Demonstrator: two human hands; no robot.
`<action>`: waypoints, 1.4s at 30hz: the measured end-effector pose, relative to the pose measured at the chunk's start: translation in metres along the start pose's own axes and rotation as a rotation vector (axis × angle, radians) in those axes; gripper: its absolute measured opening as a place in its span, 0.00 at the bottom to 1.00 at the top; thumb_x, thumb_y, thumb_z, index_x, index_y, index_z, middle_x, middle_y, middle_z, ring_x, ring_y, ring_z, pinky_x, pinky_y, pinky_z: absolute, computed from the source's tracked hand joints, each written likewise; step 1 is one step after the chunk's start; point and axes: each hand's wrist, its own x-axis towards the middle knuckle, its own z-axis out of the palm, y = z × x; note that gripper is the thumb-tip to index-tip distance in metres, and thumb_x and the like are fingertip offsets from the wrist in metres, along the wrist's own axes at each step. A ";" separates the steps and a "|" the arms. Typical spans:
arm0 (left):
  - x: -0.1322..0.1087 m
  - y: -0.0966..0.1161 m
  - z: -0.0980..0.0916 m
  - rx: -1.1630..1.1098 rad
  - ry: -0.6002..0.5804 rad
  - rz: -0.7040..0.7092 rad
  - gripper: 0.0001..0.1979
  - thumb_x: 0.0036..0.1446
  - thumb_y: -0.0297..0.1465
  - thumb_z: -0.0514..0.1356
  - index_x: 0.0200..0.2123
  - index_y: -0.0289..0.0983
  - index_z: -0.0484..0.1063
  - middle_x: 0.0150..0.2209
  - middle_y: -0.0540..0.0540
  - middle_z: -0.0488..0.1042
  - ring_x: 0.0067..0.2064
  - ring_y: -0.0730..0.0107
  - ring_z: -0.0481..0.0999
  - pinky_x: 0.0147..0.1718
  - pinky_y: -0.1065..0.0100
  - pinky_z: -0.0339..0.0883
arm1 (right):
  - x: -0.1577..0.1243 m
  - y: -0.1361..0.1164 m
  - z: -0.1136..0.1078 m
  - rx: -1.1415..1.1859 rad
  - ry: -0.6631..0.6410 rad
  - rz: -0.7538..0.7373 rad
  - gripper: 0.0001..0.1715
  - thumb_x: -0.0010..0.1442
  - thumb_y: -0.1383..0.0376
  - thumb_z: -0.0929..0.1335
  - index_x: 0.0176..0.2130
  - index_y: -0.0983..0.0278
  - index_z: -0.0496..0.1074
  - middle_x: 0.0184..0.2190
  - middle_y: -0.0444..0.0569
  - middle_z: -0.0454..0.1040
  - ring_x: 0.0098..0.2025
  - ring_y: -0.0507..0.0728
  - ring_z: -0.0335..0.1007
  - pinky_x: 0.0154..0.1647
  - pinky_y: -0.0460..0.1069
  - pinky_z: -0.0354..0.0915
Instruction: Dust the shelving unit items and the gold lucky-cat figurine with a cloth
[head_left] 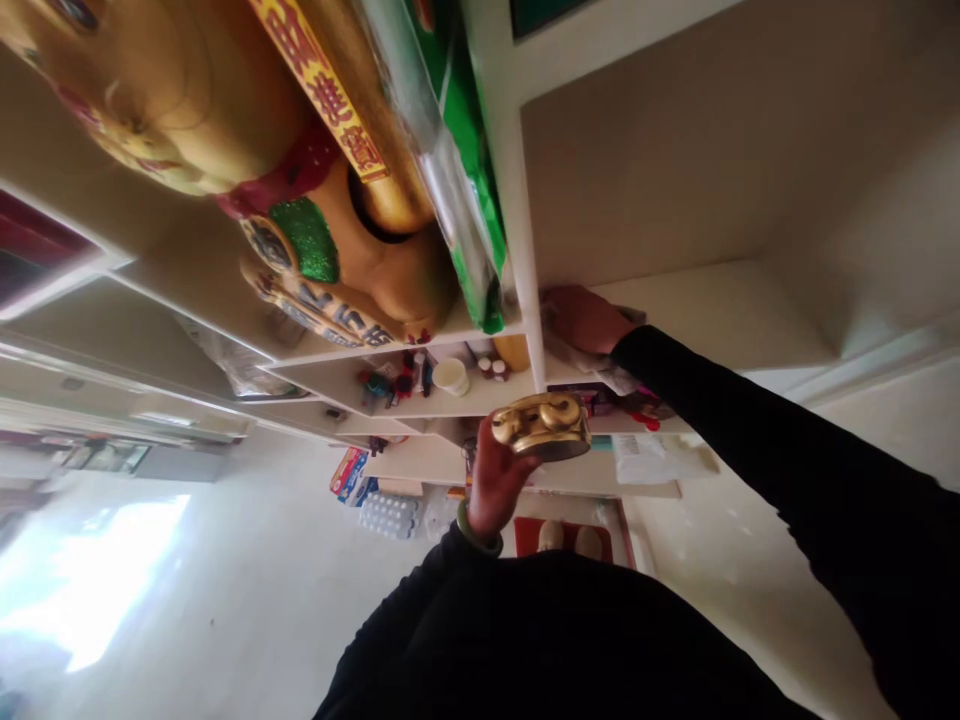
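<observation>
Gold ornament (pixel 541 424) sat clamped in your left hand (pixel 495 478) before the shelf (pixel 720 310) edge, while your right hand (pixel 581 318) lay on a cloth (pixel 559 352) at its corner, grip unclear.

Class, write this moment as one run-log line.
left hand: holds gold ornament | right hand: on cloth, shelf | nearby: cat figure

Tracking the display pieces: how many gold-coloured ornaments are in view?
2. A large gold figure fills the upper left; a small gold ornament is held in the left hand. Others may be hidden from view.
</observation>
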 end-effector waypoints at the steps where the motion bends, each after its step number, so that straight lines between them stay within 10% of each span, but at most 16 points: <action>1: -0.003 0.000 0.000 0.000 -0.002 -0.006 0.35 0.61 0.40 0.77 0.66 0.49 0.66 0.64 0.41 0.77 0.67 0.52 0.79 0.67 0.50 0.75 | -0.006 -0.002 0.000 -0.008 -0.004 -0.005 0.24 0.65 0.67 0.65 0.57 0.68 0.77 0.58 0.67 0.81 0.63 0.76 0.75 0.70 0.70 0.68; 6: -0.009 -0.001 -0.005 -0.006 0.005 -0.006 0.35 0.61 0.40 0.77 0.66 0.48 0.66 0.63 0.41 0.78 0.65 0.52 0.80 0.66 0.51 0.76 | -0.035 -0.005 -0.001 -0.033 -0.033 -0.047 0.25 0.65 0.68 0.65 0.60 0.67 0.76 0.60 0.62 0.81 0.63 0.70 0.76 0.69 0.62 0.69; 14: -0.015 -0.003 -0.018 0.030 0.097 0.039 0.34 0.60 0.42 0.76 0.65 0.49 0.68 0.64 0.41 0.78 0.65 0.50 0.80 0.66 0.50 0.77 | 0.003 -0.009 0.005 -0.096 0.015 0.022 0.23 0.68 0.67 0.63 0.57 0.71 0.76 0.56 0.68 0.81 0.61 0.74 0.75 0.68 0.65 0.66; 32: 0.027 0.030 -0.002 0.007 0.245 0.177 0.38 0.56 0.41 0.79 0.68 0.49 0.74 0.64 0.42 0.80 0.64 0.52 0.80 0.68 0.53 0.74 | -0.161 -0.108 0.056 0.355 0.288 -0.214 0.20 0.69 0.73 0.64 0.58 0.60 0.72 0.50 0.55 0.82 0.50 0.62 0.78 0.52 0.56 0.75; 36: 0.023 0.041 0.000 0.009 0.253 0.190 0.39 0.57 0.42 0.78 0.69 0.49 0.73 0.67 0.41 0.78 0.68 0.48 0.78 0.71 0.48 0.71 | -0.140 -0.103 0.040 0.294 0.560 0.066 0.23 0.74 0.66 0.63 0.66 0.63 0.68 0.62 0.64 0.77 0.63 0.68 0.74 0.66 0.65 0.71; 42: 0.026 0.040 0.010 -0.003 0.267 0.169 0.34 0.57 0.40 0.78 0.65 0.46 0.76 0.63 0.41 0.81 0.63 0.51 0.81 0.69 0.50 0.73 | -0.089 -0.089 0.042 -0.064 0.241 0.033 0.40 0.68 0.64 0.71 0.72 0.81 0.63 0.73 0.77 0.65 0.75 0.77 0.62 0.81 0.68 0.54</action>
